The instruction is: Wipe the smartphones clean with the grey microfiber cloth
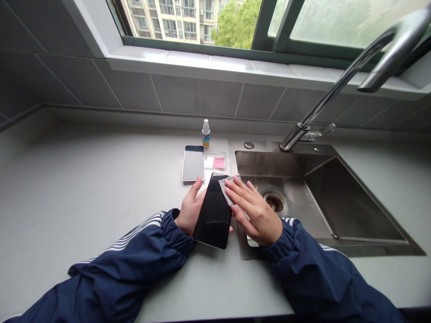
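A black smartphone (213,215) is tilted above the counter, its dark glossy face toward me. My left hand (191,210) grips it from the left and underneath, with the thumb along its edge and the other fingers mostly hidden behind. Against the phone's upper right corner, my right hand (254,208) presses a folded light grey cloth (226,190) under its fingertips. Just beyond lies a white-edged phone (193,163) on the counter. Beside that phone is a clear case (210,161) with a pink label, and behind them stands a small white-capped spray bottle (205,134).
To the right is a steel sink (323,251) set into the pale counter (101,179). A chrome faucet (323,107) rises at its back edge and arches to the right. Grey wall tiles and a window (188,45) lie behind.
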Available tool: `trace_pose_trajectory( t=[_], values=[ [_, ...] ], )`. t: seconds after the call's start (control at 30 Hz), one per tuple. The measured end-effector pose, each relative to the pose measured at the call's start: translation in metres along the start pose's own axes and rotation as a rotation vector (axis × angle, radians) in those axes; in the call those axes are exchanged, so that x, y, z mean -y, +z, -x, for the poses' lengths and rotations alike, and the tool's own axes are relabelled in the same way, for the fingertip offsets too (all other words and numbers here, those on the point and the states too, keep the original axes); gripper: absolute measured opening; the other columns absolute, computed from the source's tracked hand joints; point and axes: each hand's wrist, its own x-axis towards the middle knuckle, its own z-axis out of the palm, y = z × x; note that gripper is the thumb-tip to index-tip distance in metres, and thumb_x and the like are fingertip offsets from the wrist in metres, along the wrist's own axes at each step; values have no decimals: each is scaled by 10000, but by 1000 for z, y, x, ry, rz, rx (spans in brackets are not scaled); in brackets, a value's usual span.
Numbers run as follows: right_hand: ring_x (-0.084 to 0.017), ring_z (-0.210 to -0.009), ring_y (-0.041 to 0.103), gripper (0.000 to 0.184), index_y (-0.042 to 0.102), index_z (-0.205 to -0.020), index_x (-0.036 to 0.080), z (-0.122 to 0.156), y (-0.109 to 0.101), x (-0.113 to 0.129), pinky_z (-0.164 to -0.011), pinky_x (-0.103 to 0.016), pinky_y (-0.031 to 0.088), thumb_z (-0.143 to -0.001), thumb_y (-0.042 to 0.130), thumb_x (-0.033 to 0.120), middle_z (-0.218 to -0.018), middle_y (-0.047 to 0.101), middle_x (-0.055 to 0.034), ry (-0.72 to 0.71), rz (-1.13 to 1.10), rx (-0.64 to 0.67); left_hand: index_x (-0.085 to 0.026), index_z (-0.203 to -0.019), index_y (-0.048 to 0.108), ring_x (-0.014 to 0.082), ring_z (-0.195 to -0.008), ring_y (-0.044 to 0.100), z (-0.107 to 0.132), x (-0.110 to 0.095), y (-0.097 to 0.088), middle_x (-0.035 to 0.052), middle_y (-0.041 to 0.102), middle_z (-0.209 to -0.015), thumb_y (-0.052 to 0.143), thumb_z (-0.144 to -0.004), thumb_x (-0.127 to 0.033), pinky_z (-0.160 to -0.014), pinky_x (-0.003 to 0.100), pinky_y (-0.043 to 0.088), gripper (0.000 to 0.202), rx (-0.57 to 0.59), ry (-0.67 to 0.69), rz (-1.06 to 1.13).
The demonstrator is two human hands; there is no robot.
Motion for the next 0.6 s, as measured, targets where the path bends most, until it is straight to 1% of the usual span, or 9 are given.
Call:
trace_pose_trajectory(
  t=[0.1,0.17,0.23,0.3,0.37,0.43,0.5,0.6],
  values=[
    [-260,-1500,302,457,476,-1446,133,1,0,2,-1211,-554,269,-998,418,199,-1529,466,-128,-3,-27,-2,-180,-1490,431,288,-942,686,-1,1,-3,133,686,-1080,222,-962,-681,-889,463,519,757,14,-14,-1],
    [-254,-1490,325,453,504,-1424,144,1,-1,7,-1223,-550,239,-980,423,184,-1508,497,-121,-34,-58,3,-168,-1470,461,273,-894,688,-2,2,-4,131,687,-1046,252,-952,-692,-859,429,529,766,2,-8,3],
    [-250,-1472,365,457,535,-1392,147,1,-2,14,-1240,-555,176,-945,443,168,-1470,543,-114,-94,-107,8,-156,-1450,492,249,-809,682,-2,3,-3,130,687,-1008,279,-935,-710,-801,389,536,786,-32,-1,12],
    [-252,-1446,411,469,558,-1364,142,2,-4,23,-1253,-559,103,-903,477,177,-1421,594,-108,-174,-163,16,-144,-1434,513,209,-682,650,-2,3,-2,128,691,-978,303,-917,-729,-702,350,529,809,-57,-11,21],
    [-253,-1415,460,471,575,-1337,135,3,-5,33,-1258,-554,56,-877,499,203,-1372,635,-102,-262,-213,45,-127,-1425,524,186,-599,609,-2,2,-2,134,697,-968,295,-908,-745,-624,332,504,837,-55,-33,20],
    [-253,-1380,505,454,593,-1307,124,3,-7,41,-1258,-553,27,-877,501,239,-1326,668,-103,-341,-249,82,-106,-1421,525,202,-609,614,-1,0,-3,152,704,-981,258,-913,-744,-626,345,497,858,-45,-26,13],
    [-250,-1350,539,426,609,-1279,119,3,-6,44,-1254,-561,-1,-896,498,269,-1288,691,-105,-392,-265,100,-91,-1427,515,237,-669,641,-1,-2,-4,174,706,-1005,212,-923,-733,-682,378,505,871,-36,-15,4],
    [-251,-1348,541,394,605,-1284,118,2,-4,37,-1251,-564,-16,-946,510,295,-1297,685,-110,-387,-240,64,-95,-1442,501,237,-666,640,-1,-1,-3,175,707,-1006,231,-934,-710,-700,386,509,842,-42,-4,-8]
  ],
)
